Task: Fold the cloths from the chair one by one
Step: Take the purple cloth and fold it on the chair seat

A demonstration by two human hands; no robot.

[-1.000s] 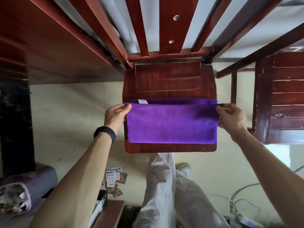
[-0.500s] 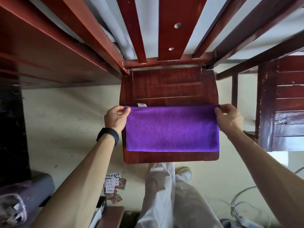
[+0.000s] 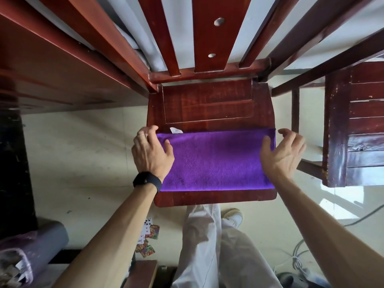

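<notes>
Wooden chair [image 3: 207, 104] seen from above, its slatted back rising toward the top edge; a dark table [image 3: 52, 75] adjoins its left side and a second chair [image 3: 357, 129] stands just beside its right, leaving pale floor [image 3: 83, 152] open on the left and only a narrow gap on the right. A folded purple cloth [image 3: 216, 161] lies flat across the front half of the seat, spanning nearly the full width: its right end meets the seat's right edge, its near fold sits just inside the front edge, and the rear half of the seat is bare wood. The left hand [image 3: 150, 154] rests palm-down on the cloth's left end, fingers loosely bent and thumb flat on the fabric; the right hand [image 3: 280, 156] is spread wide at the right end, only its thumb touching. Half a second earlier both hands pinched the far corners; that grip is now released, and the cloth lies a little further back on the seat. A white tag [image 3: 175, 130] protrudes at the far left corner, its print illegible. The left hand covers the cloth's left edge. Playing cards [image 3: 148, 238] on the floor are partly hidden by the left forearm.
</notes>
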